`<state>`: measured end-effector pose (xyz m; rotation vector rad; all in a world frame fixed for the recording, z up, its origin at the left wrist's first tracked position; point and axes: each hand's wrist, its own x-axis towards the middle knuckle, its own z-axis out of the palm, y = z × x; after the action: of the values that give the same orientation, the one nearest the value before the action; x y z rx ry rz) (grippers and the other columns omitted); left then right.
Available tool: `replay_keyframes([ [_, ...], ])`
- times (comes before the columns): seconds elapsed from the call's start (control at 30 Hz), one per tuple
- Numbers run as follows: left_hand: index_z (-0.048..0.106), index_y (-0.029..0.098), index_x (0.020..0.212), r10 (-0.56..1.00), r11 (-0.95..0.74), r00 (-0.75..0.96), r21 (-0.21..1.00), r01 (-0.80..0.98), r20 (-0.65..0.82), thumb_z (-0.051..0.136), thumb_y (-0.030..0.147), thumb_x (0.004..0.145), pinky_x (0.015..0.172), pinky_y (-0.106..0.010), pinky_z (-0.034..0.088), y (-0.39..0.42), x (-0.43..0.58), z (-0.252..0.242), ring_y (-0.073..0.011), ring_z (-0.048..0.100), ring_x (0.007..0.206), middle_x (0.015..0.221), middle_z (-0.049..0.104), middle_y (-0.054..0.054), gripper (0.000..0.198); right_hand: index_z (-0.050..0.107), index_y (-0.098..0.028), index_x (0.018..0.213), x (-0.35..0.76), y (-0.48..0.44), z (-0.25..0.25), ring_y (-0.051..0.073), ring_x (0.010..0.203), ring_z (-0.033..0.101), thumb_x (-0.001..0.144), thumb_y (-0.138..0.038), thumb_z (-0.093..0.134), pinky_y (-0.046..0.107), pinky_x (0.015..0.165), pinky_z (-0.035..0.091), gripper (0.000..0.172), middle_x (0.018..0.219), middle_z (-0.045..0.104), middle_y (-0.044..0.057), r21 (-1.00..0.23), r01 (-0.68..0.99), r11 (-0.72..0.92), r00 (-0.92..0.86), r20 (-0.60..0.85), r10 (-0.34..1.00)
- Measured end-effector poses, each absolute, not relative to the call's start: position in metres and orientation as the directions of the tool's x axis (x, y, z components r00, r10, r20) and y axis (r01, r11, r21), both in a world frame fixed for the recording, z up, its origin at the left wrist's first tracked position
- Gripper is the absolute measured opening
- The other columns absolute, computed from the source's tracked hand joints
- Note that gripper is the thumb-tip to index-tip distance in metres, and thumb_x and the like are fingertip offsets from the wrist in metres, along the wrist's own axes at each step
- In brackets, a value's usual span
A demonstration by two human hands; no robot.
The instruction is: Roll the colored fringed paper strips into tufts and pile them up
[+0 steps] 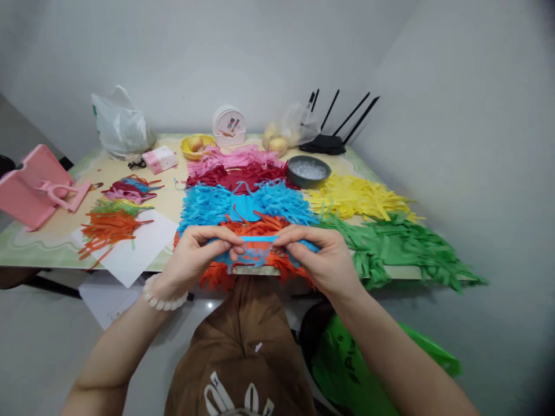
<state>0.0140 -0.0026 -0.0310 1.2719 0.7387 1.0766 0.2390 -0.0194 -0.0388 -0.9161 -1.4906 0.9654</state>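
At the near edge of the desk (52, 245) — two hands hold a thin blue paper strip (259, 238).

The left hand (195, 254) and right hand (321, 257) each pinch one end, fingers closed tight. The strip lies flat, long way left to right, just above the orange fringe (264, 222). It is best to pull gently and evenly — thin paper rips.

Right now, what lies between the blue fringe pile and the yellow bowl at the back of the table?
In the head view, the dark red fringe and then the pink fringe lie between the blue fringe pile and the yellow bowl.
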Motion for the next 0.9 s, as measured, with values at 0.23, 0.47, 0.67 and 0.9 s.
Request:
replay_keyframes([
  [0.23, 0.074, 0.018, 0.087, 0.752, -0.533, 0.591, 0.796, 0.286, 0.291, 0.062, 0.02, 0.088, 0.108, -0.041, 0.043, -0.001, -0.002, -0.007, -0.0269, 0.059, 0.123, 0.127, 0.069, -0.011, 0.012, 0.075, -0.022, 0.08, 0.242, -0.021, -0.03, 0.017, 0.073, 0.072, 0.079, -0.004, 0.052, 0.03, 0.071, 0.058, 0.029, 0.077, 0.077, 0.003, -0.641, 0.269, 0.719, -0.304, 0.652, 0.695],
  [0.47, 0.073, 0.017, 0.096, 0.686, -0.574, 0.706, 0.726, 0.379, 0.174, 0.059, 0.025, 0.093, 0.078, -0.026, 0.051, 0.001, 0.014, -0.003, -0.0172, 0.069, 0.085, 0.093, 0.077, -0.005, 0.017, 0.073, -0.021, 0.089, 0.241, -0.024, -0.027, 0.017, 0.077, 0.071, 0.084, -0.003, 0.051, 0.03, 0.072, 0.059, 0.028, 0.082, 0.076, 0.006, -0.441, 0.265, 0.858, -0.462, 0.723, 0.514],
  [0.67, 0.073, 0.02, 0.096, 0.598, -0.801, 0.674, 0.359, 0.48, 0.434, 0.054, 0.019, 0.095, 0.103, -0.045, 0.041, 0.006, 0.007, -0.024, -0.0188, 0.068, 0.086, 0.087, 0.077, -0.005, 0.019, 0.067, -0.02, 0.118, 0.252, -0.019, -0.02, 0.021, 0.101, 0.071, 0.087, -0.02, 0.059, 0.033, 0.085, 0.057, 0.031, 0.113, 0.074, 0.009, -0.711, 0.313, 0.63, -0.511, 0.433, 0.743],
  [0.9, 0.068, 0.03, 0.114, 0.422, -0.889, 0.672, 0.131, 0.439, 0.609, 0.056, 0.02, 0.095, 0.115, -0.053, 0.029, 0.009, 0.003, -0.035, -0.0191, 0.068, 0.101, 0.102, 0.078, -0.002, 0.025, 0.069, -0.016, 0.092, 0.233, -0.006, -0.03, 0.018, 0.073, 0.073, 0.093, -0.04, 0.058, 0.028, 0.071, 0.057, 0.027, 0.078, 0.077, 0.005, -0.98, 0.145, 0.135, -0.625, 0.015, 0.78],
])
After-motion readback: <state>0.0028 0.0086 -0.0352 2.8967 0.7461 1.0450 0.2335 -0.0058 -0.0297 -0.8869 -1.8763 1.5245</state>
